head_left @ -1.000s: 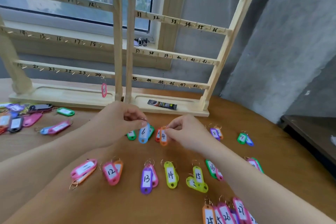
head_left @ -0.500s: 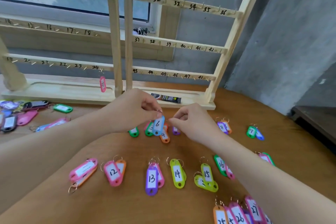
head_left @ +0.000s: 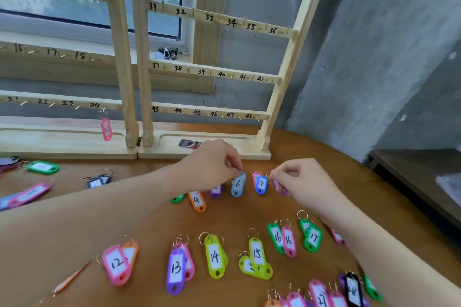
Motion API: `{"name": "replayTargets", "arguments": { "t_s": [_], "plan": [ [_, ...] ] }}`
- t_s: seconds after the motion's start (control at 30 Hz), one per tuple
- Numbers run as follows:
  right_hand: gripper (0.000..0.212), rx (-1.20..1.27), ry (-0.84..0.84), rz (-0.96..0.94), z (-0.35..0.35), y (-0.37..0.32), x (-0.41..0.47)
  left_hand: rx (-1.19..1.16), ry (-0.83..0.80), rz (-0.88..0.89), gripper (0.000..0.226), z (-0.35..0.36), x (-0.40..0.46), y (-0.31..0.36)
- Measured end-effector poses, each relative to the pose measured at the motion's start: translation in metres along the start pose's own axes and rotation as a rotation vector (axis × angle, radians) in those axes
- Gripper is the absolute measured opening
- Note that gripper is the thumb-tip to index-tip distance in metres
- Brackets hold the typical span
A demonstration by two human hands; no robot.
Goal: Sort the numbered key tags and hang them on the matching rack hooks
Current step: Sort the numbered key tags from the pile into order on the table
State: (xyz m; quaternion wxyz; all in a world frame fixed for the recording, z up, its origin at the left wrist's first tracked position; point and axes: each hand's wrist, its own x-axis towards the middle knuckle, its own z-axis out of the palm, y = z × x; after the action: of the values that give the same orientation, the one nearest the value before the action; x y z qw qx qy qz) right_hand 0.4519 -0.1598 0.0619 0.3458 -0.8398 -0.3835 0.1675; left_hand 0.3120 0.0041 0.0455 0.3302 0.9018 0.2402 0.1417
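Head view: the blue tag numbered 6 (head_left: 238, 184) is held by its metal ring in the pinched fingertips of the left hand (head_left: 212, 164), hanging just above the counter (head_left: 324, 142) a little in front of the right-hand rack (head_left: 287, 62) base, towards the counter's far edge. The right hand (head_left: 303, 183) is curled close beside the blue tag numbered 7 (head_left: 261, 184); whether anything is caught in that grip cannot be told. The tags are judged light, stiff plastic with smooth faces likely to slip between fingers, so the ring is the better place to be taken. The ring is small and thin, so a fine fingertip pinch is called for when it is threaded over a hook.
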Motion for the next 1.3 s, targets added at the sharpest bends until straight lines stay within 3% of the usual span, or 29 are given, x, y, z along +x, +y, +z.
{"name": "replayTargets", "arguments": {
  "t_s": [0.37,0.77,1.0,1.17,1.3],
  "plan": [
    [0.021,-0.016,-0.015,-0.053,-0.002,-0.001,-0.006,0.271,0.067,0.035,0.006,0.003,0.005,0.0],
    [0.02,-0.042,-0.129,-0.141,0.037,-0.07,-0.05,0.354,0.162,-0.155,0.007,-0.107,-0.125,-0.044],
    [0.02,0.019,-0.243,-0.181,0.105,-0.107,-0.085,0.244,0.437,-0.381,0.018,-0.15,-0.235,-0.121],
    [0.021,0.0,-0.266,-0.283,0.145,-0.139,-0.093,0.111,0.694,-0.388,0.019,-0.138,-0.263,-0.155],
    [0.018,-0.016,-0.295,-0.363,0.175,-0.163,-0.089,0.142,0.729,-0.353,0.013,-0.127,-0.257,-0.165]
  ]
}}
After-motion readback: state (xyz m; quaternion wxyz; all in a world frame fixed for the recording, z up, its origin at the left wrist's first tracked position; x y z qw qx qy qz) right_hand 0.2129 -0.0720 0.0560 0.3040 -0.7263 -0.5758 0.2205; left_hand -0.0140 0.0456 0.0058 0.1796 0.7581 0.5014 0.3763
